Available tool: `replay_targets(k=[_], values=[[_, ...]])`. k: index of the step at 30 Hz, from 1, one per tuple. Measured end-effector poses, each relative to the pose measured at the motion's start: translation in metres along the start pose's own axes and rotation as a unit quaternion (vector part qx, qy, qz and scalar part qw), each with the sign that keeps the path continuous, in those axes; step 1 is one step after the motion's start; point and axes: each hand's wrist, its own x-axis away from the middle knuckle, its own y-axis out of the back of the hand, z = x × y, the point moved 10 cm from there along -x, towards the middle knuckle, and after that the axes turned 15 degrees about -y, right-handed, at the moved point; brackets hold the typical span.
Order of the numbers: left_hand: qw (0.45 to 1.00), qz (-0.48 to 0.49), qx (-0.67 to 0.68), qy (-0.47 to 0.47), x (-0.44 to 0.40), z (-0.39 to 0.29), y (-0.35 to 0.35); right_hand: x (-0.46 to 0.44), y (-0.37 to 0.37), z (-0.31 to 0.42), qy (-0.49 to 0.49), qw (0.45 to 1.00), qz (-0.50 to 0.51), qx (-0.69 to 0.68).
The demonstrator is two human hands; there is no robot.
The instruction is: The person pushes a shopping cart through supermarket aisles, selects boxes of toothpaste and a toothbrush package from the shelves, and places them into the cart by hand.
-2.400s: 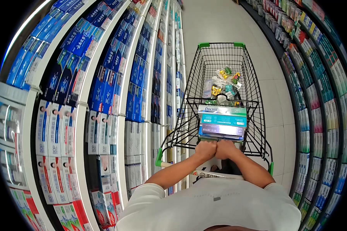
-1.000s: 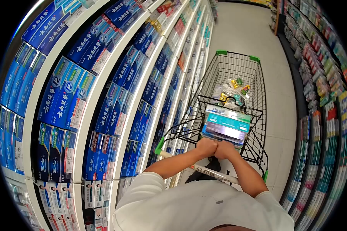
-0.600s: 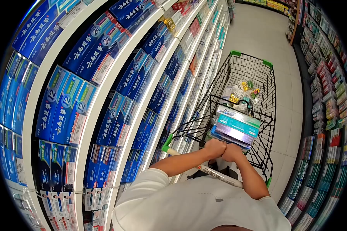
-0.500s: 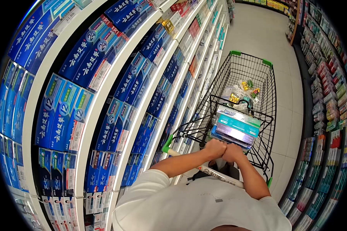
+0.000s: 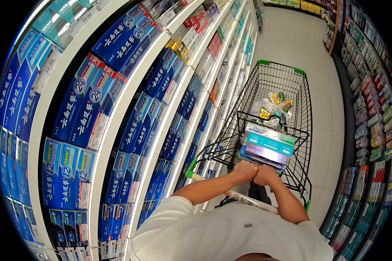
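My left hand [image 5: 245, 170] and my right hand [image 5: 265, 175] meet in front of me, both with fingers curled closed. Whether anything is inside them is hidden. My forearms lie across the push handle [image 5: 253, 201] of a black wire shopping cart [image 5: 310, 108] with green corners. Just beyond my knuckles, in the cart's upper fold-out section, sits a stack of toothpaste-like boxes: a white one marked "Doctor" [image 5: 270, 131], a teal one [image 5: 270, 144] and a shiny purple-blue one [image 5: 265, 154]. Farther down in the basket lie clear plastic bags [image 5: 275, 105] with yellow and green contents.
Tall white shelves [image 5: 130, 108] packed with blue toothpaste boxes [image 5: 69, 113] run close along the left. On the right, a dark rack [image 5: 370, 117] holds hanging packs, with toothbrush-like packs [image 5: 361, 204] lower down. A pale tiled floor [image 5: 287, 39] stretches ahead between them.
The shelves on the left have slid back and down in view as I and the cart move forward along the aisle. My hands stay together; the stacked boxes keep their place in the cart.
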Motion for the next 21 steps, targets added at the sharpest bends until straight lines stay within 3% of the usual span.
replay_targets(k=[21], values=[[1.0, -0.002, -0.006, 0.021, -0.148, 0.113, 0.054, -0.12, 0.152, -0.033, 0.039, 0.999, -0.003, 0.004]])
